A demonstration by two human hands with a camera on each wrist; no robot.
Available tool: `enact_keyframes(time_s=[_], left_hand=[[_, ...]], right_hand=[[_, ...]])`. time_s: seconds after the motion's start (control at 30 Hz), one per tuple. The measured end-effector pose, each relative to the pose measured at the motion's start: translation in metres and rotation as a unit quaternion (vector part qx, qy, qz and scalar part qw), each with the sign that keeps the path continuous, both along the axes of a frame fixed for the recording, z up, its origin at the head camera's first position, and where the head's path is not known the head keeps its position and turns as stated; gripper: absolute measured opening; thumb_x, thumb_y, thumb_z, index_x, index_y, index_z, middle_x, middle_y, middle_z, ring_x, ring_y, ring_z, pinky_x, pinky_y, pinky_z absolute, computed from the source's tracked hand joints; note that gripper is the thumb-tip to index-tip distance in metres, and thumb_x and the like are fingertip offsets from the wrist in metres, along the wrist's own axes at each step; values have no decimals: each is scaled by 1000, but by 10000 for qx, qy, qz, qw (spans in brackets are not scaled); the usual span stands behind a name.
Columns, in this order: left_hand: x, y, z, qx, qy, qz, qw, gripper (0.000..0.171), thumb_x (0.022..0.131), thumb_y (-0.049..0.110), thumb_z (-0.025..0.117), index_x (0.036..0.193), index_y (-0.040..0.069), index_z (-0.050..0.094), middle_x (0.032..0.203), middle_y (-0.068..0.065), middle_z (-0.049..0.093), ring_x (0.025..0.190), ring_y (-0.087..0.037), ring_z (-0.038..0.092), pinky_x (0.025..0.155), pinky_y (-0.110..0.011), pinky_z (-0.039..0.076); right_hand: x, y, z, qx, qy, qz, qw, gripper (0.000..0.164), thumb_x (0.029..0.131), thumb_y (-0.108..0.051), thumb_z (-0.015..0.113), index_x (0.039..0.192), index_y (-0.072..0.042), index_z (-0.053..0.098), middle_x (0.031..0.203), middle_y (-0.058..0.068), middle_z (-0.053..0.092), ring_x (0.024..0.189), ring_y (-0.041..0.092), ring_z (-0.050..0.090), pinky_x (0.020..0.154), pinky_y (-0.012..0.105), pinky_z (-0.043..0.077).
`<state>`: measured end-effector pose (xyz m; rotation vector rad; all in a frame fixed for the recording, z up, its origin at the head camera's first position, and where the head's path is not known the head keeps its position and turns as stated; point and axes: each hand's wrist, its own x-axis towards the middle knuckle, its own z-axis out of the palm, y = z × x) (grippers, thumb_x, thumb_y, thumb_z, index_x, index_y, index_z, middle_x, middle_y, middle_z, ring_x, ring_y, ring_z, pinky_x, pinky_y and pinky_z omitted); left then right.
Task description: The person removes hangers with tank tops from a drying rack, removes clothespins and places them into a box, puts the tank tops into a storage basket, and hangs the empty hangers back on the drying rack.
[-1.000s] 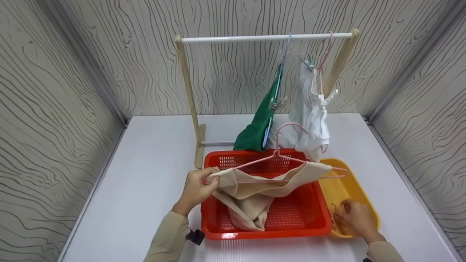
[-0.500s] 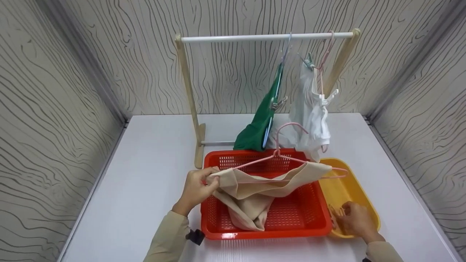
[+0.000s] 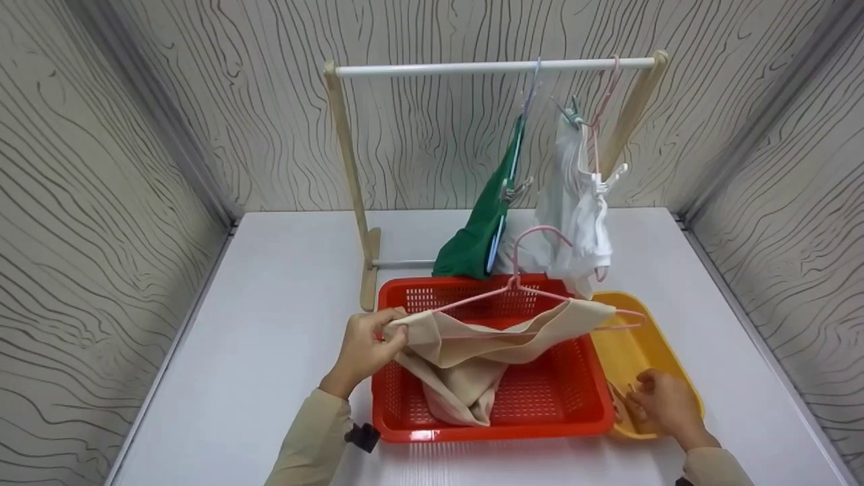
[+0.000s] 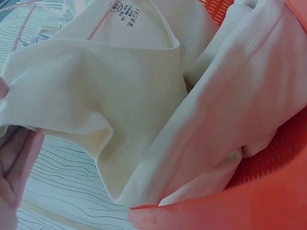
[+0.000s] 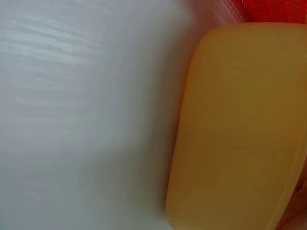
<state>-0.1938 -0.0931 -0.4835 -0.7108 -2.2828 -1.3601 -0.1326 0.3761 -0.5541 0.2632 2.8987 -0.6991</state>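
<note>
A cream tank top (image 3: 472,344) hangs on a pink hanger (image 3: 514,282), its lower part bunched in the red basket (image 3: 493,435). My left hand (image 3: 364,347) pinches the top's left shoulder together with that end of the hanger. In the left wrist view, printed care marks show inside the tank top (image 4: 139,86). My right hand (image 3: 668,408) is down in the yellow tray (image 3: 617,344), fingers bent over several clothespins (image 3: 615,398). Whether it grips one is hidden; the right wrist view shows mostly the outer wall of the tray (image 5: 235,129).
Behind the basket stands a rack with a white rail (image 3: 439,69) and wooden legs. A green garment (image 3: 479,233) and a white garment (image 3: 574,202) hang from it on hangers, with clips on them. Patterned panels (image 3: 270,135) enclose the white table (image 3: 270,283).
My right hand shifts slightly among the clothespins in the yellow tray, its fingers lifting a little. My left hand, the tank top and the hanger stay put.
</note>
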Motion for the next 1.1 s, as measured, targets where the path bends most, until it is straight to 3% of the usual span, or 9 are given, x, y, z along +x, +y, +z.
enact_keyframes(time_s=[0.13,0.37,0.53,0.67,0.8,0.93,1.03,1.1], left_hand=[[0,0,1,-9,26,-10,10000,10,74,-2,66,82,0,72,85,-14,76,66,-6,59,59,-21,53],[0,0,0,-3,61,-8,10000,10,74,-2,66,82,0,72,86,-14,76,64,-2,53,58,-17,50],[0,0,-1,-20,44,2,10000,10,74,-2,66,82,0,72,87,-14,76,68,-8,63,61,-20,54],[0,0,-1,3,16,-24,10000,11,74,-2,66,83,0,73,88,-14,76,69,-10,65,60,-18,53],[1,-1,-2,47,65,-44,10000,11,74,-2,67,83,0,72,87,-15,76,65,-5,59,56,-14,49],[1,-1,-1,5,146,-18,9999,10,73,-2,67,82,0,72,87,-15,76,63,-3,56,53,-12,45],[1,-1,-2,-12,108,2,9999,10,74,-2,67,82,1,72,88,-14,76,65,-5,60,55,-12,48],[1,-1,-2,-11,106,4,9999,10,74,-2,67,82,1,72,87,-14,76,66,-7,62,57,-13,49]], right_hand=[[0,-4,8,-110,242,-51,9996,34,83,-12,71,103,14,62,90,26,69,81,32,66,75,45,57],[6,-16,22,-48,1329,-36,9911,25,82,-7,69,98,12,64,84,25,71,76,34,69,67,40,58],[7,-27,36,-45,2255,-108,9742,18,81,-3,70,93,9,66,83,23,72,74,36,70,63,35,59],[7,-35,46,-101,2961,-159,9550,14,79,0,72,90,8,67,83,23,72,72,37,69,59,17,55],[9,-42,57,-246,3634,-142,9312,14,77,4,73,89,8,68,82,23,72,67,12,68,64,-5,41],[11,-50,66,-408,4179,-87,9075,19,74,10,72,91,11,66,83,25,70,82,-25,47,74,-11,33],[12,-58,74,-479,4467,-63,8934,22,72,13,71,93,13,65,86,27,69,91,-35,35,81,-11,31],[13,-62,80,-474,4650,-25,8840,24,71,15,71,94,14,64,88,28,68,95,-34,35,85,-11,30]])
